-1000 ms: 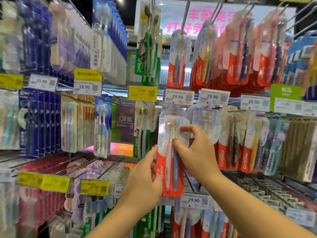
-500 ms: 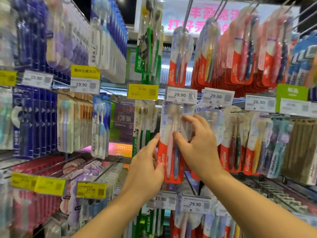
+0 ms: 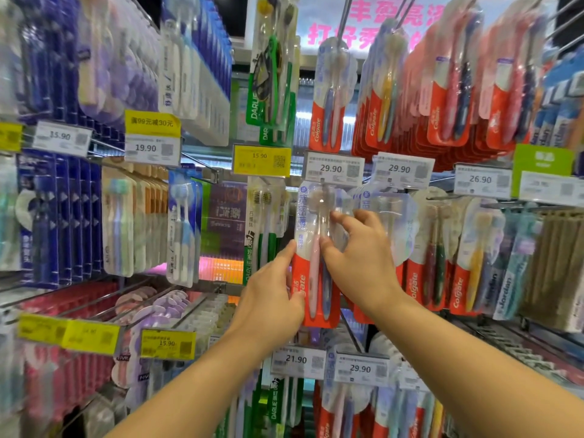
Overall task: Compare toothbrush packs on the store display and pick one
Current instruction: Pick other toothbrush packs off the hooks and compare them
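A red Colgate twin pack [image 3: 316, 248] with a pink and a blue toothbrush sits at the middle row of the display, its top by the hook under a 29.90 tag [image 3: 333, 168]. My left hand [image 3: 268, 298] grips its lower left edge. My right hand [image 3: 360, 263] pinches the clear blister from the right, thumb in front and fingers behind. Behind my right hand hang more Colgate packs [image 3: 420, 273] of the same row.
Green Darlie packs [image 3: 264, 235] hang just left of the held pack. Blue and white packs [image 3: 181, 229] fill the left side, Jordan packs [image 3: 508, 279] the right. More red Colgate packs [image 3: 442, 90] hang above. Metal hooks [image 3: 349, 333] and price tags [image 3: 297, 361] jut out below my hands.
Both hands have lifted the Colgate pack upward, from in front of the lower price tags to the height of the middle row's hook.
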`<control>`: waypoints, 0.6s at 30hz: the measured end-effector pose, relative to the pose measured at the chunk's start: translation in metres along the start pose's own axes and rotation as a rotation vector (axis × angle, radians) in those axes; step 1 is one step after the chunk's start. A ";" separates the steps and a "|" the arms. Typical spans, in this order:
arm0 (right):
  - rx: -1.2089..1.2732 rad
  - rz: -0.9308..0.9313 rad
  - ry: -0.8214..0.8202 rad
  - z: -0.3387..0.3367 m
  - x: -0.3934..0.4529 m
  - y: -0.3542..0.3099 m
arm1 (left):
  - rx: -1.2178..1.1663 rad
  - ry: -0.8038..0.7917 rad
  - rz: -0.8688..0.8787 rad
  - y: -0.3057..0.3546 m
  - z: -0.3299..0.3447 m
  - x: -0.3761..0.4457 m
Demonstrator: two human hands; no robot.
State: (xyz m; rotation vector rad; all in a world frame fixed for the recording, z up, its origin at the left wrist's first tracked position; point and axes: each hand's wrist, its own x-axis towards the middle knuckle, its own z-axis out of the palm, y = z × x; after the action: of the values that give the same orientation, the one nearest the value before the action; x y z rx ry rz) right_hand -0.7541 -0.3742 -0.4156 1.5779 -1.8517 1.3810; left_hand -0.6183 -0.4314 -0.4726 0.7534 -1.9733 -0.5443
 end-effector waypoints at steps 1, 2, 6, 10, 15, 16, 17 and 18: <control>-0.016 0.003 -0.011 0.000 -0.001 -0.001 | 0.006 -0.005 -0.008 0.000 -0.001 0.001; -0.030 0.008 -0.027 0.000 -0.001 -0.002 | 0.017 -0.010 -0.015 0.000 -0.002 0.001; -0.037 0.042 -0.088 0.002 -0.007 -0.001 | 0.027 -0.024 -0.032 0.000 -0.004 0.002; 0.057 0.070 -0.063 0.004 -0.014 0.002 | 0.052 -0.015 -0.059 0.001 -0.004 -0.002; 0.050 0.115 -0.012 -0.005 -0.022 0.002 | 0.136 0.067 -0.096 0.012 -0.007 -0.004; 0.046 0.136 -0.019 -0.007 -0.024 0.002 | 0.139 0.075 -0.099 0.015 -0.007 -0.006; 0.060 0.169 -0.032 -0.009 -0.026 0.001 | 0.133 0.075 -0.104 0.018 -0.006 -0.008; 0.085 0.214 -0.044 -0.010 -0.028 0.001 | 0.121 0.070 -0.110 0.021 -0.005 -0.011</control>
State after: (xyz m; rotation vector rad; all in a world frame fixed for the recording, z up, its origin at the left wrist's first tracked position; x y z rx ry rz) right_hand -0.7492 -0.3505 -0.4329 1.4959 -2.0640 1.5459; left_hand -0.6156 -0.4089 -0.4632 0.9482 -1.9214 -0.4603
